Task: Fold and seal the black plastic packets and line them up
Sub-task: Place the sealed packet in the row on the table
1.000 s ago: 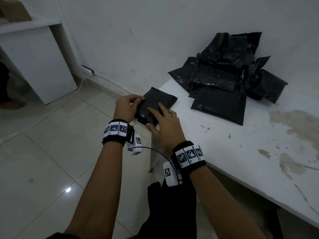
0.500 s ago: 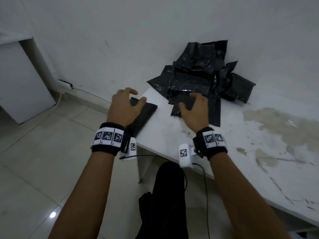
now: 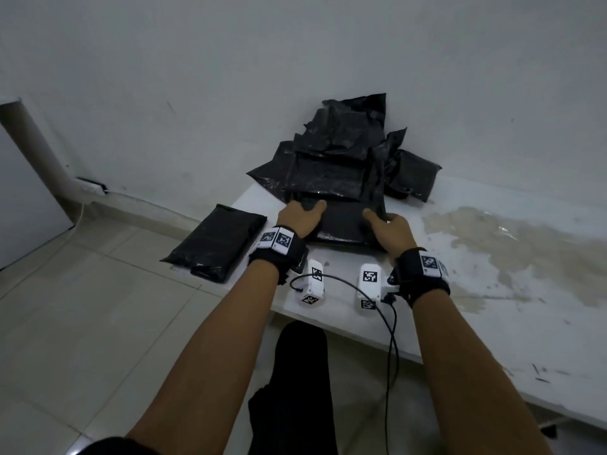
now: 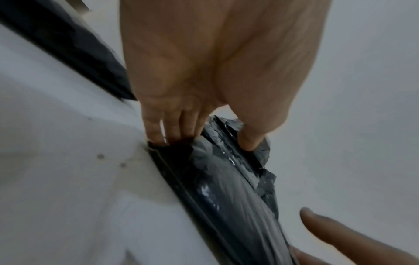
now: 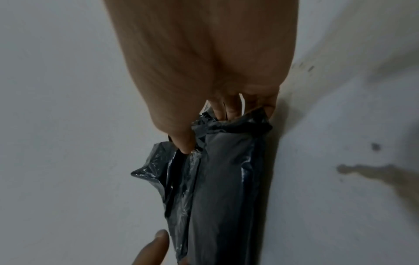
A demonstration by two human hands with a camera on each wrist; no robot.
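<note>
Sealed packet (image 3: 215, 243) now lies released at the tabletop's (image 3: 492, 323) left edge. Both hands, left (image 3: 300, 218) and right (image 3: 389, 229), have moved on, pinching the next packet (image 3: 341, 221) from the pile (image 3: 341, 159).

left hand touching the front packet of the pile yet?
Touching. The left wrist view shows the left hand pinching the front packet, thumb on top, fingers under its edge.

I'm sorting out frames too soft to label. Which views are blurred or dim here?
Head view: dim and grainy but sharp enough, the packet between both hands legible. Left wrist view: table and edges streaked with motion blur, small glints on the plastic. Right wrist view: dim, soft at the edges.
</note>
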